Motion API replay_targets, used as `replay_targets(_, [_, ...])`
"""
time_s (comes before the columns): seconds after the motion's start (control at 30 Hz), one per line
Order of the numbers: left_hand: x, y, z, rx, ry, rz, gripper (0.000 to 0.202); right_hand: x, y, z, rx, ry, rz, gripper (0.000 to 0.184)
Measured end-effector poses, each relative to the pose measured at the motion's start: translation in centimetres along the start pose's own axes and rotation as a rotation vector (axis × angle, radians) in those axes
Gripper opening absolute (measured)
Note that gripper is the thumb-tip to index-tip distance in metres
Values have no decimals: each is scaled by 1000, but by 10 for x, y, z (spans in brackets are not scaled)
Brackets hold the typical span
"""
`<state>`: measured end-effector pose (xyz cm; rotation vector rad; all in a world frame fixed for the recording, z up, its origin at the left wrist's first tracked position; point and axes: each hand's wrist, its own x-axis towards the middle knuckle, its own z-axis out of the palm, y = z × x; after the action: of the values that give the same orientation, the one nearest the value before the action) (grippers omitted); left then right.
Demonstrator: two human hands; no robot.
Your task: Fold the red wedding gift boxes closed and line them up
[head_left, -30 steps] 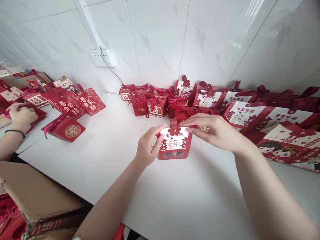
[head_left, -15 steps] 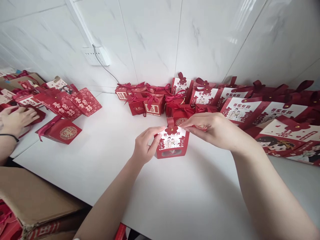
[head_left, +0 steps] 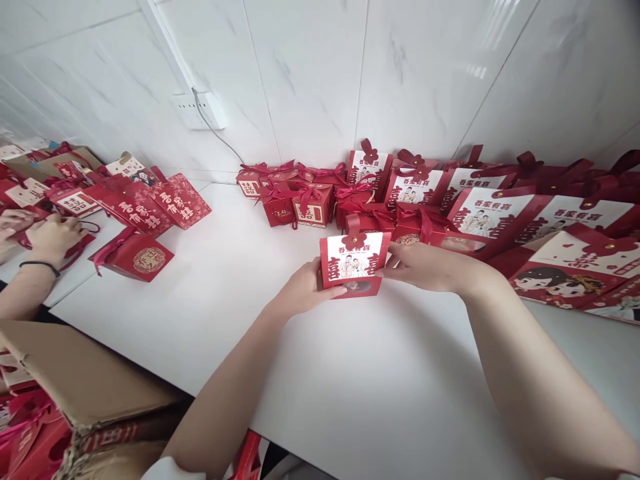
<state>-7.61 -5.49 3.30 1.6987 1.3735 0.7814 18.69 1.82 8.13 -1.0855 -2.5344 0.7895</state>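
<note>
Glossy grey-veined tile wall [head_left: 310,67]: rises behind everything we work at.
Smooth white rectangular bench [head_left: 200,300]: carries our things; its near edge shows at lower left.
Open brown cardboard carton [head_left: 100,373]: sits at lower left below the bench top, with red packages inside.
Tall red-and-white paper boxes with ribbon loops [head_left: 487,217]: stand in overlapping rows to our right, near the wall.
Small red cube-shaped paper boxes with ribbon bows [head_left: 310,207]: cluster just beyond our hands.
Red-and-white paper gift box [head_left: 350,263]: is between our hands, upright at the middle of the bench. We judge it light and fairly stiff, slightly slick, easy to crease; best held low by its side walls.
Left hand [head_left: 303,290]: grasps the left side, thumb across the lower front.
Right hand [head_left: 425,267]: lightly pinches the right edge.
Co-worker's hand with a black wristband [head_left: 53,237]: works on red packaging at far left.
Oval clear window [head_left: 359,287]: likely the weakest panel, so we would keep pressure off it.
Dark red flower-shaped paper clasp [head_left: 356,241]: lies at the top front.
Hidden: the gift box's back, most fingers behind it and its contents; the rightmost boxes are cut off, and the far-left pile is blurred.
</note>
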Motion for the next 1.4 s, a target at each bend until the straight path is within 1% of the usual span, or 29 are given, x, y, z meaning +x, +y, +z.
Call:
replay_targets(0.07, [2, 0, 4, -49, 81, 16, 54, 2, 5, 3, -35, 9, -3, 30])
replay_targets(0.17, [4, -4, 10, -157, 250, -27, 48, 10, 3, 15, -32, 27, 91, 35])
replay_targets(0.23, [7, -9, 10, -209, 401, -100, 49, 19, -2, 32, 62, 80, 144, 39])
replay_targets(0.3, [8, -14, 6, -218, 535, -163, 48, 28, -8, 56, 237, 123, 145, 40])
replay_targets(0.33, [9, -15, 3, -208, 570, -185, 46, 33, -11, 69, 309, 163, 136, 42])
replay_targets(0.37, [9, -16, 0, -199, 574, -199, 44, 36, -12, 81, 365, 217, 123, 43])
replay_targets(0.43, [9, -16, -8, -221, 497, -209, 44, 40, -12, 100, 488, 287, 100, 46])
replay_targets(0.53, [6, -10, -16, -258, 350, -197, 49, 40, -7, 115, 654, 298, 62, 46])
replay_targets(0.67, [1, -4, -20, -137, 268, -170, 48, 39, -1, 116, 759, 277, -14, 42])
replay_targets(0.77, [-2, -2, -28, -122, 152, -180, 46, 40, 0, 115, 750, 268, -10, 42])
replay_targets(0.87, [-4, -3, -38, -106, 29, -208, 51, 40, 0, 115, 717, 273, 5, 44])
replay_targets(0.93, [-5, -4, -43, -104, -13, -221, 53, 40, 1, 116, 724, 272, 10, 44])
replay_targets(1.03, [-7, -3, -44, -128, -23, -220, 52, 39, 1, 116, 739, 266, 10, 44])
replay_targets(1.23, [-7, 0, -42, -206, -34, -200, 51, 39, 1, 116, 727, 256, 23, 43])
replay_targets(1.3, [-7, -2, -41, -198, 3, -212, 49, 39, 1, 116, 732, 260, 27, 43])
replay_targets(1.4, [-5, -8, -37, -194, 93, -251, 52, 39, 1, 117, 732, 273, 34, 44])
